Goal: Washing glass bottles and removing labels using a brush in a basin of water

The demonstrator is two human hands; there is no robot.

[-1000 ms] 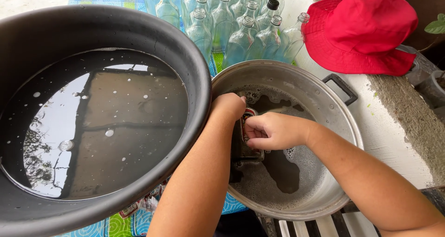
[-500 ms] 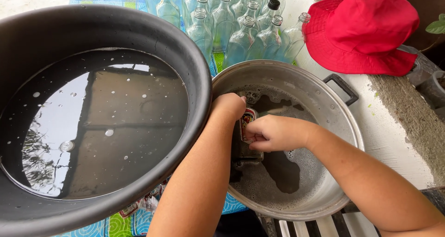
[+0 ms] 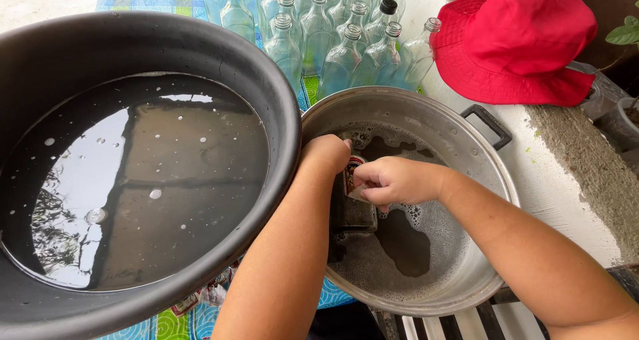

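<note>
Over the soapy water of the metal pot (image 3: 466, 200), a dark bottle (image 3: 351, 210) is steadied in the left hand (image 3: 325, 155)'s closed grip so its label (image 3: 353, 173) can be pinched by the right hand (image 3: 393, 180)

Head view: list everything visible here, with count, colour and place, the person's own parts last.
Basin: one, black, left, holding dark water.
Metal pot: one, silver, centre right, with a black handle and foamy water inside.
Labelled bottle: one, dark, lying in the pot's water between the hands.
Empty glass bottles: many, clear, a few with black caps, crowded behind the pot.
Hat: one, red, top right on the pale ledge.
Patterned cloth: one, blue and green, under the basin and pot.
Left hand: grips the bottle's upper end.
Right hand: fingers pinch at the bottle's label.
</note>
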